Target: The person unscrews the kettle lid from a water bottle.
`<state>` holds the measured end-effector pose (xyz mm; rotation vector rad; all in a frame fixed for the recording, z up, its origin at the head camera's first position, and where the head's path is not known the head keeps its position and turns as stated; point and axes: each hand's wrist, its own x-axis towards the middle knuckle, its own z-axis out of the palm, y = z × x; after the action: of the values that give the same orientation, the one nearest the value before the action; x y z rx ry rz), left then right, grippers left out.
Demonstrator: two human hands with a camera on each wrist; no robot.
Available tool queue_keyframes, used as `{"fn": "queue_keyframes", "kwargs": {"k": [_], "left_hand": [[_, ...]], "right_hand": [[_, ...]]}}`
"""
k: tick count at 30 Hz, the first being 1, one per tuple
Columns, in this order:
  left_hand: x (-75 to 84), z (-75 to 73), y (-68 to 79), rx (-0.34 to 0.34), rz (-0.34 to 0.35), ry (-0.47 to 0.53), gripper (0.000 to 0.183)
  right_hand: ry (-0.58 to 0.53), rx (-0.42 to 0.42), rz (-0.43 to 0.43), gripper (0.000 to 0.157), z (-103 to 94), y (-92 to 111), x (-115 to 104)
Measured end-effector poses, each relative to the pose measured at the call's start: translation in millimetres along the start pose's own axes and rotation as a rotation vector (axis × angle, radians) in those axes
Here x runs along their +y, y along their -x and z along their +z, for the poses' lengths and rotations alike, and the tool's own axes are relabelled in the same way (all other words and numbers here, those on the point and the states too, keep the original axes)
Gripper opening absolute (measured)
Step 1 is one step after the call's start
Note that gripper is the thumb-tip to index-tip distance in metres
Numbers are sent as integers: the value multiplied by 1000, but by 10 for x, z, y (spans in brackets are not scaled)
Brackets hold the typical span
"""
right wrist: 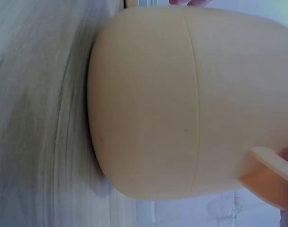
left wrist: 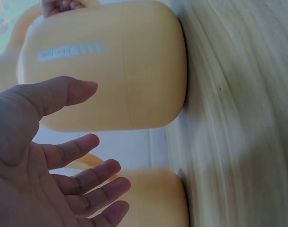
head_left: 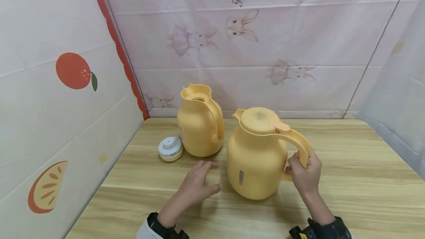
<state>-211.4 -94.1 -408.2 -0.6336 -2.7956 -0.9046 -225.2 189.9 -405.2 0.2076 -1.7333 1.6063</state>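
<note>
Bare human left grip (head_left: pixel 196 183) loose and spread; bare human right grip (head_left: pixel 306 170) curled in a hold.
Forearms (head_left: pixel 174 208) reach in from the lower edge of the head view, well apart. Left: thumb (left wrist: pixel 63 92) extended clear of four slightly bent fingers (left wrist: pixel 92 176), gaps between them; palm turned to the left wrist camera. Right: digits bent inward, only partly visible in its own wrist view. Black straps (head_left: pixel 332 228) round both wrists; pale cloth sleeve (head_left: pixel 146 232) behind the left one.
</note>
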Motion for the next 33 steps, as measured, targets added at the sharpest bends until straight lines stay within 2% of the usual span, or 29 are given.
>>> {"fn": "queue_keyframes", "kwargs": {"k": [7,11,19,23,29,33], "left_hand": [[-38,-28,35,-40,-11,-17,53],[-65,-27,47,-48,-21,-21,52],[-81,-38,34,-51,-17,-21,52],[-88,-53,22,-48,-28,-27,51],[-91,-69,17,-51,-39,-21,52],[-69,-91,7,-26,-13,-6,49]], "right_hand": [[-48,-19,20,17,-39,7,3],[-55,-37,0,17,-43,9,10],[-140,-64,57,19,-74,4,-9],[-182,-78,58,19,-75,-6,-15],[-189,-103,55,19,-77,-15,-26],[-175,-135,78,18,-95,-21,-51]]}}
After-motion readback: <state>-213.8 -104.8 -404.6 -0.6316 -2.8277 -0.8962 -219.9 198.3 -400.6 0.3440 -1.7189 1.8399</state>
